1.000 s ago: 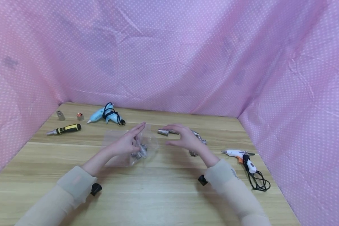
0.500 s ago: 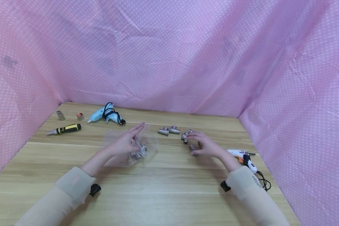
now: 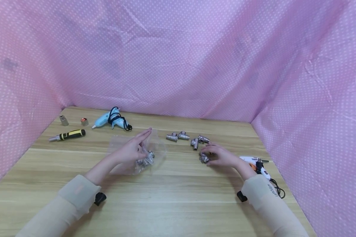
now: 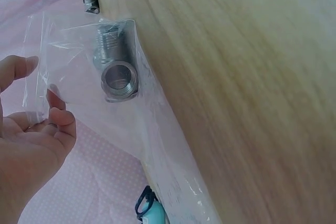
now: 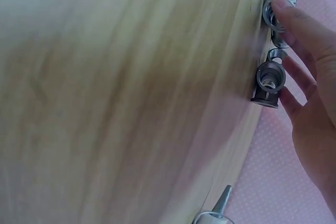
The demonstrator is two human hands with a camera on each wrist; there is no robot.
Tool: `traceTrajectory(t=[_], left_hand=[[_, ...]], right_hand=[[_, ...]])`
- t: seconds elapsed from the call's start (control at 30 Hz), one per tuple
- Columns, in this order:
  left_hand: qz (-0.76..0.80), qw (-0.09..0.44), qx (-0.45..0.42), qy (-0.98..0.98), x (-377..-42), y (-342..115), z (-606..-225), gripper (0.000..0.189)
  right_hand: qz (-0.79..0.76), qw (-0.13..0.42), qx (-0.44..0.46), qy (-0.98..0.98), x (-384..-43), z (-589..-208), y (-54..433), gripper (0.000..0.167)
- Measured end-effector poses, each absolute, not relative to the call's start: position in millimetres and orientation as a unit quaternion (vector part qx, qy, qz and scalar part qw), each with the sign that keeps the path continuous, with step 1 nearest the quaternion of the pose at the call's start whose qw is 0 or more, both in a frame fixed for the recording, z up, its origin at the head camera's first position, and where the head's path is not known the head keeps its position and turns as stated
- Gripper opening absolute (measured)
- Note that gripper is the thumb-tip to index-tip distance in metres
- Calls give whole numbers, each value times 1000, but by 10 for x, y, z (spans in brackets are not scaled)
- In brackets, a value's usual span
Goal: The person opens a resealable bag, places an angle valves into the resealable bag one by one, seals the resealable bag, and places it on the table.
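My left hand (image 3: 133, 150) holds the mouth of a clear plastic zip bag (image 3: 159, 147), thumb and fingers spread at its edge. Inside the bag lie metal pipe tees (image 4: 118, 80) with threaded ends. At the right, my right hand (image 3: 223, 156) has its thumb and forefinger around another pipe tee (image 3: 204, 158) on the table; in the right wrist view the thumb tip overlaps the rim of this tee (image 5: 273, 15). A further tee (image 5: 270, 78) shows beside the lower fingers there. Several loose tees (image 3: 194, 144) lie just beyond this hand.
A blue glue gun (image 3: 112, 119) with a wound black cord lies at the back left, near a yellow-black screwdriver (image 3: 68, 135) and two small metal pieces (image 3: 63, 120). A white glue gun (image 3: 250, 160) lies right of my right hand. Pink cloth (image 3: 178, 59) surrounds the wooden table (image 3: 154, 204).
My right hand has moved right, from over the loose fittings to the nearest tee, and its fingers have come around it. My left hand stays at the bag.
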State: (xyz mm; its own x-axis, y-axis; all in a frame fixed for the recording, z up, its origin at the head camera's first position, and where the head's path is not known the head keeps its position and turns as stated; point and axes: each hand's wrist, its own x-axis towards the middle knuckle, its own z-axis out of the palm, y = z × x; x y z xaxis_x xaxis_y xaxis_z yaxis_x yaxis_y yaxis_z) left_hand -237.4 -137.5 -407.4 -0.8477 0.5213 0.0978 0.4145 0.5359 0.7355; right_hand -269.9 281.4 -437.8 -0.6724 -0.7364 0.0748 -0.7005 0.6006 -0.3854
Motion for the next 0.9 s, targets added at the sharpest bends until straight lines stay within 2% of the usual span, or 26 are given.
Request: traceTrajectory(t=[0.63, 0.9], left_hand=[[397, 69, 266, 876, -2357, -1376, -4060, 95], [396, 70, 268, 875, -2370, -1379, -4069, 95]], right_hand=[[-213, 29, -408, 888, -2671, -4244, 2641, 40], [-238, -12, -404, 883, -2651, -4071, 2401, 35]])
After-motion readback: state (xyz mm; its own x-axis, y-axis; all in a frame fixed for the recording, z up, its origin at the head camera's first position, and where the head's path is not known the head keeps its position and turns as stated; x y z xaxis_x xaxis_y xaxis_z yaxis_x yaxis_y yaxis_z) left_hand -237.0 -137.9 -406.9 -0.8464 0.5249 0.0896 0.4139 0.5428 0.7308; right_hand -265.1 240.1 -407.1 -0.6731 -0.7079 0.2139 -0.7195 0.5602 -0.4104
